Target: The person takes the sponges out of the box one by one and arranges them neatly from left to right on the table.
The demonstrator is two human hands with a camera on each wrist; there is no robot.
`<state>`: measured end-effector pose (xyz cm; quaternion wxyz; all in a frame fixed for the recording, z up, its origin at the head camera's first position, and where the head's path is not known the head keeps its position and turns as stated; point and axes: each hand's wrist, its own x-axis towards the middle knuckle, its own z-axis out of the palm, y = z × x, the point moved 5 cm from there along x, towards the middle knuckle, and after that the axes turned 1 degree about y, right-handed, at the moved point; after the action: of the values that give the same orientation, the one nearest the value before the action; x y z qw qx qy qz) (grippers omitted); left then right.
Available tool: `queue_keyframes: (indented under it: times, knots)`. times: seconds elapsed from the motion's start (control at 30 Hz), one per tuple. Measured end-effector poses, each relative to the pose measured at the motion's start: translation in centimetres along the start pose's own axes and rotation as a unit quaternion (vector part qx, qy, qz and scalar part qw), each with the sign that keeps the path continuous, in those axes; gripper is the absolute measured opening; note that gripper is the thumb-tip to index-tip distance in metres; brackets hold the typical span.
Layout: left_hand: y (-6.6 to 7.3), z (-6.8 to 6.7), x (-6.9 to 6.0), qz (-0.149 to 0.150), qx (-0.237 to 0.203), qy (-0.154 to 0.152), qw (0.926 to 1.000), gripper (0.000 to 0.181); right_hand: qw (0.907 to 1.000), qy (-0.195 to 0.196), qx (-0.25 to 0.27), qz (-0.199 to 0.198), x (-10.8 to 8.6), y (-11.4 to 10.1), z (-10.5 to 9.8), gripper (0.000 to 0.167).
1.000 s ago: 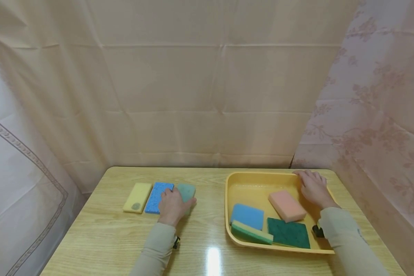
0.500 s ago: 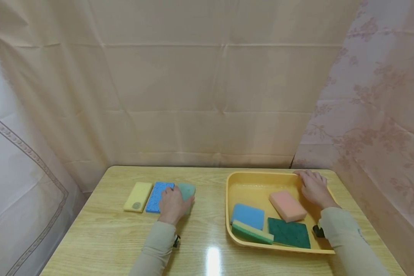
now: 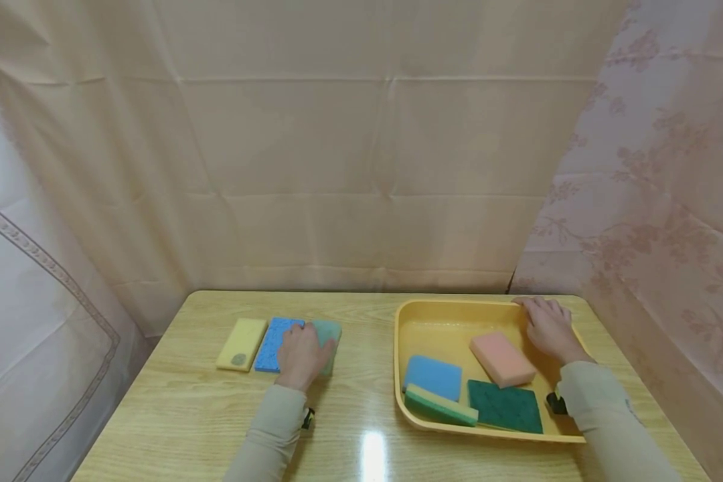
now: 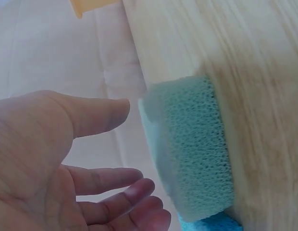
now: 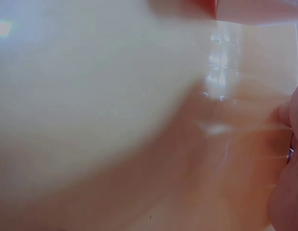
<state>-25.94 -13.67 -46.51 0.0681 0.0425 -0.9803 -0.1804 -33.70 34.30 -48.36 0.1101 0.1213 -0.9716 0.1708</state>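
My left hand (image 3: pixel 301 355) hovers over a pale green sponge (image 3: pixel 328 331) on the table. In the left wrist view the thumb and loosely bent fingers (image 4: pixel 101 183) stand apart from the pale green sponge (image 4: pixel 197 144), with nothing between them. Beside it lies a blue speckled sponge (image 3: pixel 271 345), partly behind the hand, and farther left a yellow sponge (image 3: pixel 241 343). My right hand (image 3: pixel 551 328) grips the far right rim of a yellow plastic tub (image 3: pixel 440 306). Only part of that hand (image 5: pixel 288 183) shows in the right wrist view, against the tub's wall.
Inside the tub are a pink sponge (image 3: pixel 502 359), a blue sponge (image 3: pixel 432 378), a yellow-and-green sponge (image 3: pixel 440 405) tilted near the front wall, and a dark green scouring pad (image 3: pixel 505 406). A beige curtain (image 3: pixel 361 201) hangs behind the wooden table (image 3: pixel 175 415).
My left thumb has drawn in toward the fingers, a little leftward over the pale green sponge. The right hand stays on the tub's rim, and the sponges have not visibly moved.
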Motion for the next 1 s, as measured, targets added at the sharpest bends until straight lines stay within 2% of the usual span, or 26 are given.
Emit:
queue_keyframes:
  times: [0.3, 0.43, 0.57, 0.67, 0.77, 1.0]
  knots:
    - [1.1, -1.1, 0.0, 0.035, -0.007, 0.031, 0.9989, 0.051, 1.0000, -0.001, 0.003, 0.000, 0.0, -0.1, -0.1, 0.033]
    - [2.1, -1.9, -0.1, 0.066, -0.010, 0.047, 0.9967, 0.053, 1.0000, -0.001, 0.001, 0.001, 0.0, 0.0, 0.0, 0.033]
    - [3.2, -2.7, -0.1, 0.098, -0.014, 0.051, 0.9938, 0.053, 1.0000, -0.001, 0.002, -0.001, 0.0, 0.1, 0.0, 0.034]
    - [4.0, -3.2, -0.2, 0.122, -0.020, 0.037, 0.9916, 0.051, 1.0000, -0.003, 0.005, -0.005, 0.0, 0.1, 0.0, 0.035]
    - [5.1, -3.6, -0.4, 0.162, -0.024, 0.007, 0.9865, 0.049, 0.9999, -0.006, 0.006, -0.005, 0.0, 0.1, 0.0, 0.036]
    - [7.9, -4.5, -1.5, 0.268, -0.017, -0.065, 0.9610, 0.049, 1.0000, -0.008, 0.006, 0.000, 0.0, 0.0, -0.1, 0.035]
